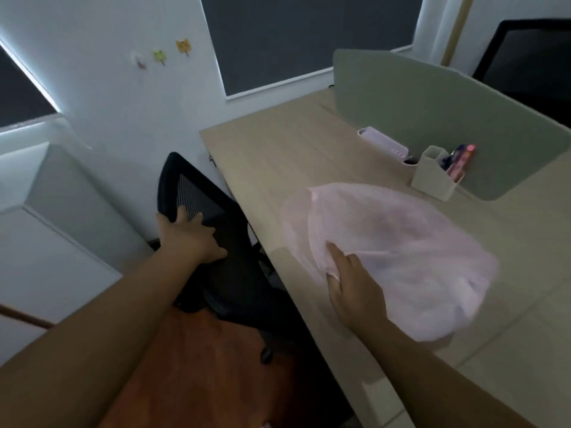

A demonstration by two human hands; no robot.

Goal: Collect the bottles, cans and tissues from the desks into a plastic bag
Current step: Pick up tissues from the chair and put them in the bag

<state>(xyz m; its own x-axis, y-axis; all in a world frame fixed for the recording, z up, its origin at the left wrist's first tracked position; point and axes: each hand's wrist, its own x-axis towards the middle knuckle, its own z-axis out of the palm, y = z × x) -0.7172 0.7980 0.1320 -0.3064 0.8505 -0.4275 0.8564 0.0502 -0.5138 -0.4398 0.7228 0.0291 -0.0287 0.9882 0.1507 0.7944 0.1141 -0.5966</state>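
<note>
A pale pink plastic bag (401, 257), puffed up and blurred, lies on the light wooden desk (278, 156). My right hand (352, 288) grips the bag's near left edge, fingers bunched into the plastic. My left hand (188, 236) is closed over the top of a black mesh office chair's backrest (197, 199), left of the desk. I can make out no bottles, cans or tissues on this desk.
A grey-green divider panel (448, 118) runs along the desk's far side. In front of it stand a white pen holder (435, 177) with pens and a white tray (383, 143). A dark monitor (531, 66) sits behind. White cabinets (46, 227) stand at the left. The floor (200, 366) is orange-brown.
</note>
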